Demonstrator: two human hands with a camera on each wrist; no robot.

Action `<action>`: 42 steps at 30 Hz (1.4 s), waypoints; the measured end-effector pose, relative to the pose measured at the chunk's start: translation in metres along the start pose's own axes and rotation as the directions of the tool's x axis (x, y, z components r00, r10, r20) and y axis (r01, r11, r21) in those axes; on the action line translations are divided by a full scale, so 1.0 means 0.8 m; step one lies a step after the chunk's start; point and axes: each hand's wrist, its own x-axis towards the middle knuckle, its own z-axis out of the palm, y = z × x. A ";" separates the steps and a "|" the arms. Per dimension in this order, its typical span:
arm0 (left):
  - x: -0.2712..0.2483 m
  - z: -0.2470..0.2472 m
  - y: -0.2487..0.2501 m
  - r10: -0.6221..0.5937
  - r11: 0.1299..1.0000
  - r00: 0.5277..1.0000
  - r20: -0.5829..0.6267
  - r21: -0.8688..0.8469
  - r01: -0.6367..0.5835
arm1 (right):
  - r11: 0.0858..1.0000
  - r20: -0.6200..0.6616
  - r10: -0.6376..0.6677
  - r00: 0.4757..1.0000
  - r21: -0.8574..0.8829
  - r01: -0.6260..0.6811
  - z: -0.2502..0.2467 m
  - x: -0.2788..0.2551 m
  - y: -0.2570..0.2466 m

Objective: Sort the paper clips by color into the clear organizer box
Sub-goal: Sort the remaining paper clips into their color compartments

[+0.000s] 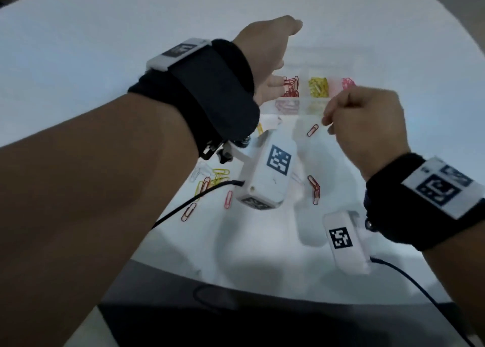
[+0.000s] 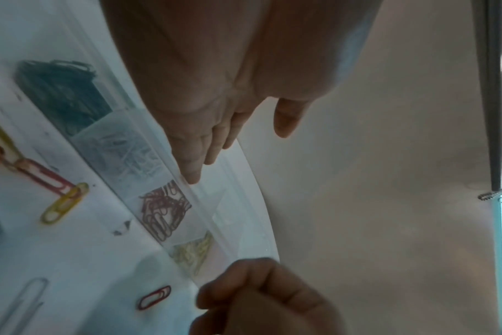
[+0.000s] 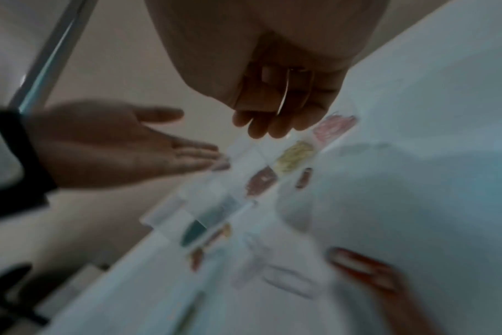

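The clear organizer box (image 1: 338,58) lies at the table's far side. Its compartments hold red clips (image 1: 290,87), yellow clips (image 1: 318,87) and pink clips (image 1: 347,83). The left wrist view also shows dark clips (image 2: 63,95) and pale clips (image 2: 123,154) in it. My left hand (image 1: 270,47) stretches over the box with straight fingers (image 2: 198,145), whose tips reach the rim by the red compartment. My right hand (image 1: 364,126) hovers at the box's front edge, its curled fingers (image 3: 278,106) pinching a pale paper clip (image 3: 285,90). Loose clips lie nearer me: one red (image 1: 312,130), another red (image 1: 315,186), and a mixed heap (image 1: 210,179).
The white table (image 1: 105,32) ends in a curved near edge (image 1: 236,281) with a dark floor below. Black cables (image 1: 183,205) trail from the wrist cameras across the table. More pink clips (image 1: 228,199) lie left of centre.
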 end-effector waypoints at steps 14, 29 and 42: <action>-0.089 0.000 -0.063 0.084 0.971 0.993 -0.081 0.232 -0.063 | 0.724 0.291 -0.123 0.949 -0.627 0.286 -0.001 -0.016 0.039; -0.078 0.082 -0.171 0.314 0.325 0.946 0.081 0.927 -0.187 | 0.898 0.220 0.152 0.964 -0.437 -0.042 -0.067 -0.100 0.108; -0.089 0.048 -0.212 0.372 0.162 0.914 0.161 0.959 -0.234 | 0.905 0.347 0.236 0.907 0.261 -0.335 -0.056 -0.109 0.090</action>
